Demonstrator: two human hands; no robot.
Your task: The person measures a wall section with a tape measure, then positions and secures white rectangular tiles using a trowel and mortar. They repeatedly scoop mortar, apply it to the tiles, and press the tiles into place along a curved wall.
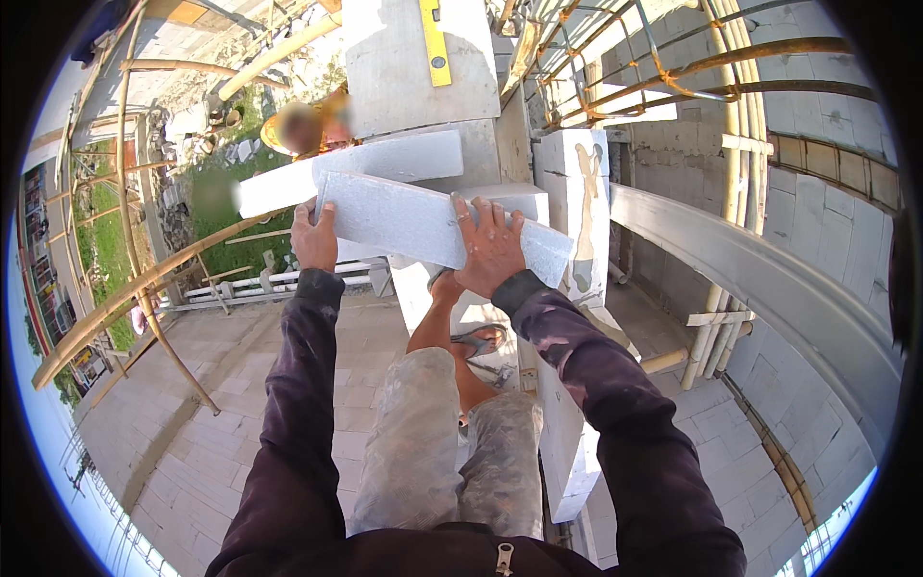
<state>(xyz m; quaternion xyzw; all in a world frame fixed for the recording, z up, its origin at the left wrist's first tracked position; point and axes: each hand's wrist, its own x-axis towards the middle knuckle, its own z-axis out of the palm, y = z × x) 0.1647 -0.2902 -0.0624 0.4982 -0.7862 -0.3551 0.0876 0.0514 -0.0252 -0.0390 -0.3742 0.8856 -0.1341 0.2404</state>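
Where the left hand [315, 238] gripped: white rectangular masonry block [394, 216], left end, frame centre
Right hand [491, 245]: lay spread across block
Yellow bar-shaped level [435, 40]: lay top centre

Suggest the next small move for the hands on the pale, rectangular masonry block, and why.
Perhaps slide the right hand toward the right end of the block: it lies spread across its face, short of that end, while the left hand grips the opposite end.
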